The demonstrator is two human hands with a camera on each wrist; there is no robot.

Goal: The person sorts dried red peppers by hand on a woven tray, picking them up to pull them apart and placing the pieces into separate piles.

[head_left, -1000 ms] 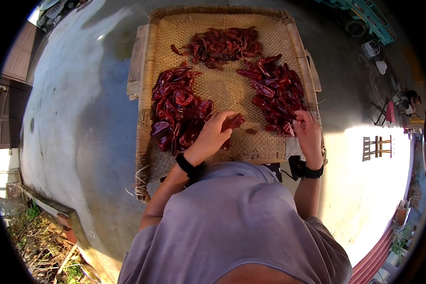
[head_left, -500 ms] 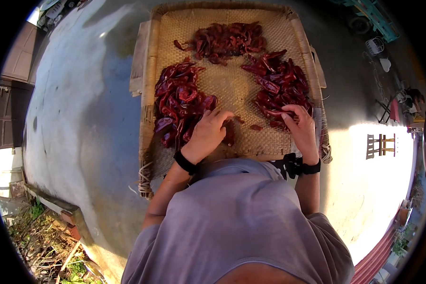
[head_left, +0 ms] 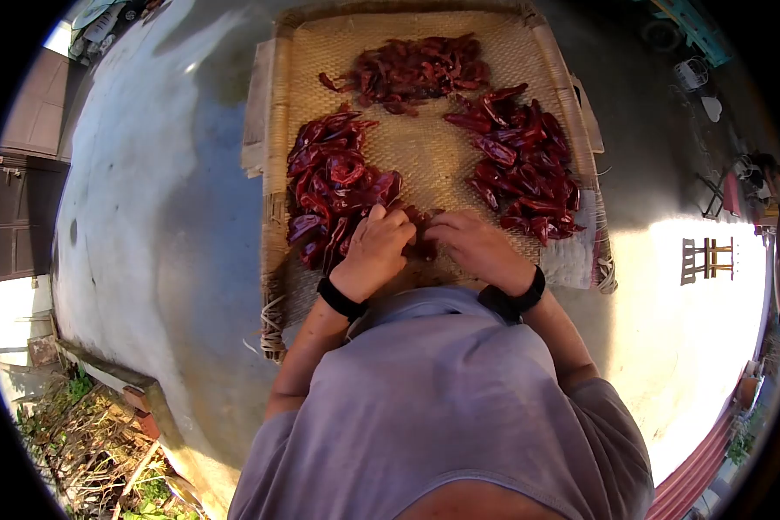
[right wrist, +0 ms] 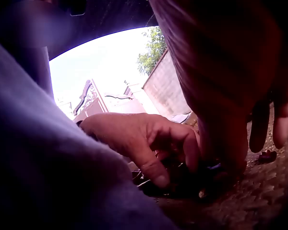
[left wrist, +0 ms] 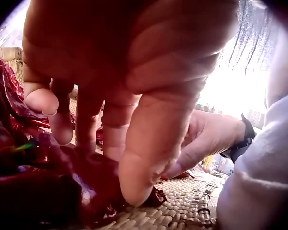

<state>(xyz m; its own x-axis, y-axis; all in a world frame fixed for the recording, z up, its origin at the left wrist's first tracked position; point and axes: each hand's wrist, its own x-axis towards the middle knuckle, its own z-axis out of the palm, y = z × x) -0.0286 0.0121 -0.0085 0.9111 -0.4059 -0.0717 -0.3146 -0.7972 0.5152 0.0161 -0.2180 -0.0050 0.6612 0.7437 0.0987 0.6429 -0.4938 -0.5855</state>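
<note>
My left hand is at the lower inner edge of the left pile of dried red chilies. Its thumb and fingers come down around a dark red chili lying on the woven mat, as the left wrist view shows. My right hand reaches in from the right, fingertips close beside the left fingers and that chili. Its rear fingers hang loose and fairly straight in the right wrist view. The spot between the two hands is shadowed and partly hidden.
A second chili pile lies on the right, and a darker, more shrivelled heap at the far end. The woven tray has a raised rim. Beyond it, a concrete floor and a wooden stool show.
My right hand has left the right chili pile and moved left to join the left hand. The left hand stays near the left pile; a chili earlier under the right hand now lies in the right pile.
</note>
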